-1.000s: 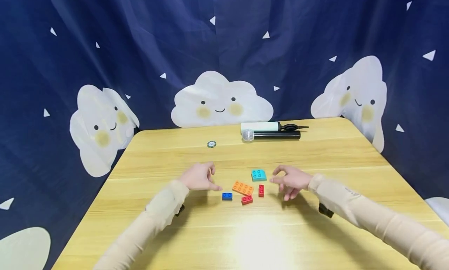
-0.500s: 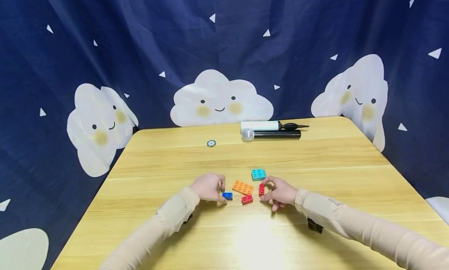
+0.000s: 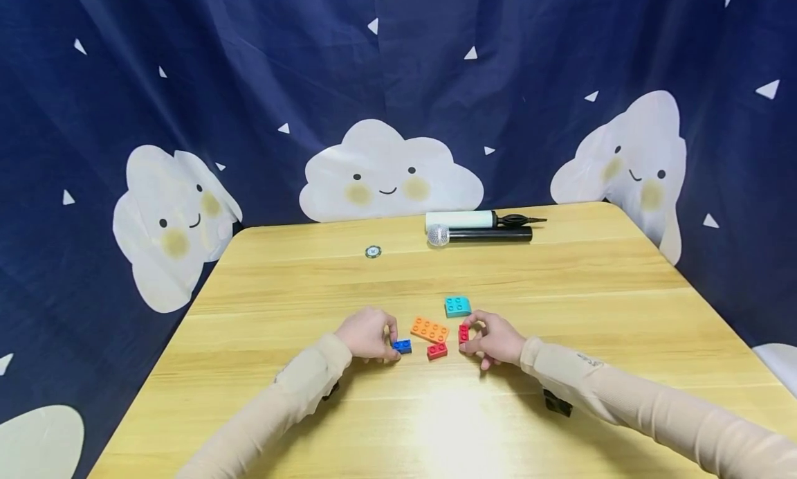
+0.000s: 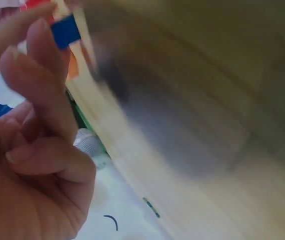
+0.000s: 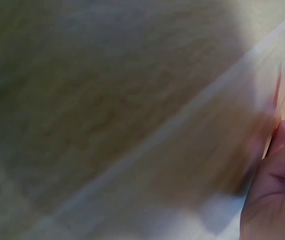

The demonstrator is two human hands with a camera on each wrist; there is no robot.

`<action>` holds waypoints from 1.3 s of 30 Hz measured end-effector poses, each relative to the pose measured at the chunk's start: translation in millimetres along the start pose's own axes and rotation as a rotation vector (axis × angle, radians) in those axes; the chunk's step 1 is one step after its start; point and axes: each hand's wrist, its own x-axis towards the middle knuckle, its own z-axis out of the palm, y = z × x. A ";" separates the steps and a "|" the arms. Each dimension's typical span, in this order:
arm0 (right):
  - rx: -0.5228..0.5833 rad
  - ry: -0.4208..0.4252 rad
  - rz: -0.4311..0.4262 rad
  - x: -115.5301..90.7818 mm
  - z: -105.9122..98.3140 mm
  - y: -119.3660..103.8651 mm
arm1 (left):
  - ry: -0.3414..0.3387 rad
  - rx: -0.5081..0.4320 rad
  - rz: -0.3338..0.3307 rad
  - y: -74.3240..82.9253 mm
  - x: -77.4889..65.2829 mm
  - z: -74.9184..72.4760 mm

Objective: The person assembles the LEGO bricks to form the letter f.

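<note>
Thumb and forefinger of my left hand (image 3: 367, 333) pinch a small blue toy brick (image 3: 403, 346) by its left end, low over the table. In the left wrist view the blue brick (image 4: 65, 31) shows at the fingertips, with the other fingers loosely bent. My right hand (image 3: 496, 338) pinches a small red brick (image 3: 463, 333) by its far and near ends. Between the hands lie an orange brick (image 3: 429, 329) with several studs and a second red brick (image 3: 437, 351) touching its near edge. A teal brick (image 3: 457, 306) with one curved side sits just behind.
A black microphone (image 3: 492, 235) lies at the back of the wooden table (image 3: 299, 278), in front of a white hand pump (image 3: 461, 220) with a black nozzle. Left of them is a round chip (image 3: 373, 251). A dark blue curtain (image 3: 261, 64) hangs behind the table.
Both hands have come inward from beside the bricks. The left fingers have taken hold of the blue brick, the right fingers of the right-hand red brick. The other bricks stay put.
</note>
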 end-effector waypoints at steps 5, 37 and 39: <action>0.002 0.005 0.005 -0.6 -0.2 0.5 | -0.082 -0.001 0.044 6.4 -6.9 -0.9; 0.072 -0.159 -0.119 -37.3 29.7 3.4 | 0.054 0.114 0.152 -0.9 1.9 7.0; 0.076 -0.164 -0.112 -37.2 30.3 3.0 | 0.062 0.117 0.165 0.0 1.2 7.7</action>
